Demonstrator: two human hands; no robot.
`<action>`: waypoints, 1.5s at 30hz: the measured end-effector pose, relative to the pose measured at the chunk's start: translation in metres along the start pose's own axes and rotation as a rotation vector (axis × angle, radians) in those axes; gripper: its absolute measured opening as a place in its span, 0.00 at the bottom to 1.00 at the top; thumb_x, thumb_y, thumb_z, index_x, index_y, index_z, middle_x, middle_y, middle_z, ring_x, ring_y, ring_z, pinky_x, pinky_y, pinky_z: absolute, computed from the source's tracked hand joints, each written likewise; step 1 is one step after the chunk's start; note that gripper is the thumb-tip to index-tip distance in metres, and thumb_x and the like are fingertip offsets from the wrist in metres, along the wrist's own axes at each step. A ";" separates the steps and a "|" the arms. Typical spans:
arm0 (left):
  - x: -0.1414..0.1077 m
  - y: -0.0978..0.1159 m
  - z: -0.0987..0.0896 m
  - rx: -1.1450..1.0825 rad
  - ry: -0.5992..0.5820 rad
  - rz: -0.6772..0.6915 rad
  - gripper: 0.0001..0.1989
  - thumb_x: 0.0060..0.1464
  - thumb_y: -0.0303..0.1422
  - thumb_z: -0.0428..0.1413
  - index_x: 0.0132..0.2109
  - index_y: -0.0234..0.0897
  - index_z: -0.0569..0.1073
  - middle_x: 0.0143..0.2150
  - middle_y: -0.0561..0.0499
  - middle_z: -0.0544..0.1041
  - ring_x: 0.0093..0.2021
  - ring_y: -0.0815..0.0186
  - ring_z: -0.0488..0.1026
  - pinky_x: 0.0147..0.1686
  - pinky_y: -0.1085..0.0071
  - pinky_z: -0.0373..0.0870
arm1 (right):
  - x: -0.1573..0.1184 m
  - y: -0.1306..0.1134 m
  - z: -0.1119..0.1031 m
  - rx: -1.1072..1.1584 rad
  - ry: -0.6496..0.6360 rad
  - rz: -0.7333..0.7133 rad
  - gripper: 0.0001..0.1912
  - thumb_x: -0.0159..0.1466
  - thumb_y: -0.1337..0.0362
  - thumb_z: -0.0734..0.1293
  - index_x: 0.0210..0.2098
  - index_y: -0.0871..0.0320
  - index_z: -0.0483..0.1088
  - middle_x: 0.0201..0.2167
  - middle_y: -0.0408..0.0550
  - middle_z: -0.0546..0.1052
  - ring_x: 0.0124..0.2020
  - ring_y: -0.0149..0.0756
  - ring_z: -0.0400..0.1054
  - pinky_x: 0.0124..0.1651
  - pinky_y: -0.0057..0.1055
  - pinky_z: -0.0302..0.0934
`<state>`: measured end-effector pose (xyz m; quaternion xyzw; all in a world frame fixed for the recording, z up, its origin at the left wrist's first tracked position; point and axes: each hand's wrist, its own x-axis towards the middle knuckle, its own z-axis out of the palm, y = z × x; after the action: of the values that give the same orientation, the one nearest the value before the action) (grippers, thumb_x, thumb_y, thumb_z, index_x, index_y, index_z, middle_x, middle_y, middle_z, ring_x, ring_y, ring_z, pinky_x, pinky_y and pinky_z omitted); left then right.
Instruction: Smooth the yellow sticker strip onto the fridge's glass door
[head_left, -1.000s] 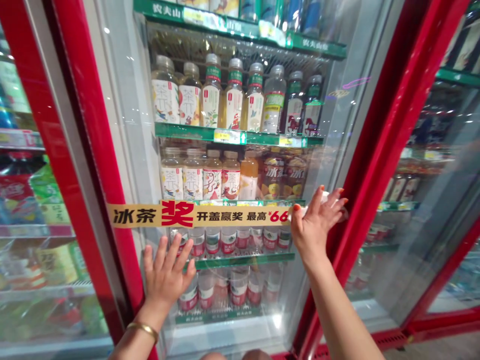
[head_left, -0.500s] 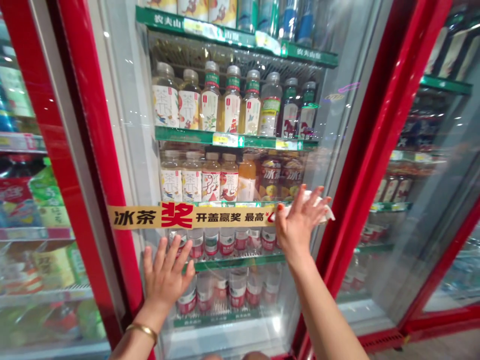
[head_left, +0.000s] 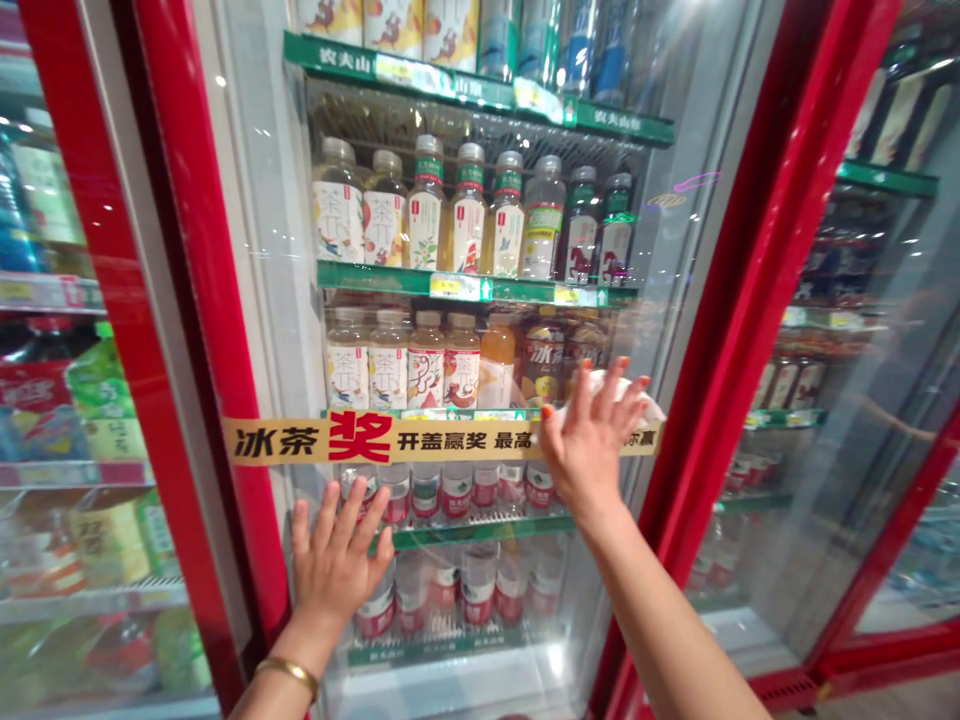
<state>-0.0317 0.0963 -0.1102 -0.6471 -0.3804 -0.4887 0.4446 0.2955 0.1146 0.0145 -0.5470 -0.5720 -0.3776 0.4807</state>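
Note:
My right hand [head_left: 589, 440] lies spread on the glass door [head_left: 667, 250], holding a white cloth [head_left: 654, 402] pressed under its fingers. The cloth covers part of a yellow paper strip [head_left: 281, 441] with black and red characters, stuck across the door. Lower and to the left, my left hand [head_left: 337, 555] rests with fingers apart against or very close to the same glass, just under the strip. Nothing is in that hand, and a gold bangle [head_left: 289, 678] circles its wrist.
Behind the glass, bottled drinks [head_left: 465, 220] stand in rows on green-edged shelves [head_left: 480, 285]. Red frames [head_left: 757, 330] border the door on both sides. Neighbouring coolers hold more drinks, such as green packs [head_left: 105, 385] at left.
My right hand has slid a little left with the cloth, uncovering characters at the strip's right end. My left hand keeps about the same place, and the view has shifted slightly.

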 end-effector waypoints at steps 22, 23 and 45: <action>-0.005 -0.003 0.000 0.010 -0.014 -0.001 0.43 0.63 0.32 0.62 0.80 0.50 0.55 0.82 0.50 0.53 0.85 0.57 0.43 0.83 0.45 0.38 | -0.107 -0.014 0.010 0.111 -0.060 -0.701 0.37 0.73 0.42 0.66 0.78 0.36 0.58 0.84 0.31 0.43 0.85 0.54 0.27 0.83 0.59 0.41; -0.004 -0.002 0.000 0.013 -0.013 0.005 0.43 0.63 0.33 0.62 0.80 0.49 0.55 0.82 0.50 0.52 0.85 0.57 0.43 0.83 0.46 0.37 | -0.102 0.002 0.009 0.097 -0.042 -0.630 0.38 0.73 0.43 0.67 0.78 0.38 0.57 0.85 0.34 0.41 0.85 0.55 0.26 0.83 0.61 0.40; -0.005 -0.002 0.002 -0.026 -0.004 -0.018 0.39 0.67 0.37 0.61 0.80 0.50 0.56 0.83 0.54 0.51 0.85 0.58 0.43 0.84 0.47 0.36 | 0.062 0.016 -0.014 -0.020 0.055 -0.094 0.47 0.77 0.47 0.61 0.82 0.39 0.25 0.84 0.41 0.25 0.83 0.69 0.19 0.77 0.82 0.42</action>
<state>-0.0345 0.0983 -0.1150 -0.6505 -0.3805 -0.4964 0.4309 0.3173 0.1189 0.0758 -0.5137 -0.5799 -0.4203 0.4725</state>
